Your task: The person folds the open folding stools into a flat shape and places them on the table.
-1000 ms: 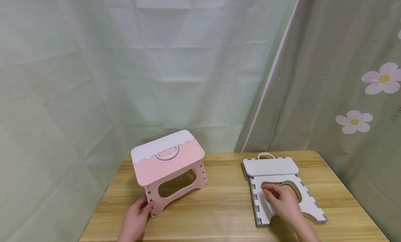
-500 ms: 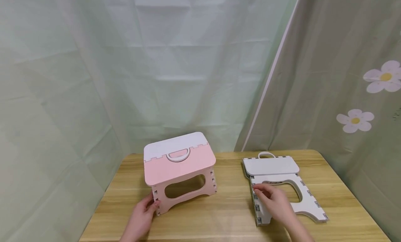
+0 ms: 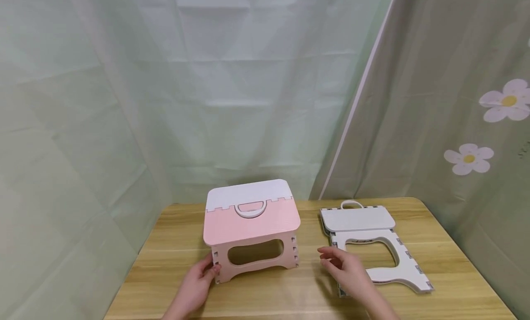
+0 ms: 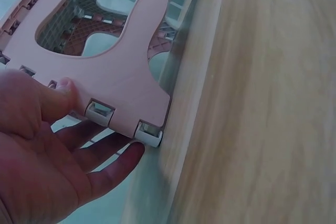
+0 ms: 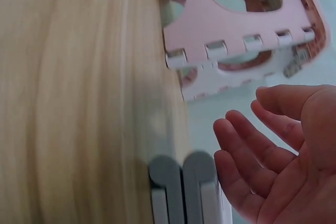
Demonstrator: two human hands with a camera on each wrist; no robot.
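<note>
An unfolded pink and white folding stool [image 3: 252,223] stands upright on the table, left of the middle. My left hand [image 3: 198,283] grips its near left leg corner; in the left wrist view the thumb [image 4: 62,98] lies on the pink leg panel and the other fingers go behind its edge. My right hand [image 3: 348,271] hovers between the two stools, fingers loosely bent and holding nothing. Below and beside it a white and grey folding stool [image 3: 360,219] lies folded flat, its handle loop [image 3: 351,204] toward the back. In the right wrist view its grey hinge ends [image 5: 184,177] show near my fingers.
The wooden table [image 3: 165,251] has rounded back corners. A pale green curtain [image 3: 248,90] hangs close behind and at the left; a greyish part with white flowers [image 3: 468,159] hangs at the right.
The pink and white stool has shifted right and turned to face more squarely forward, with my left hand on it. My right hand has moved left, off the folded white stool.
</note>
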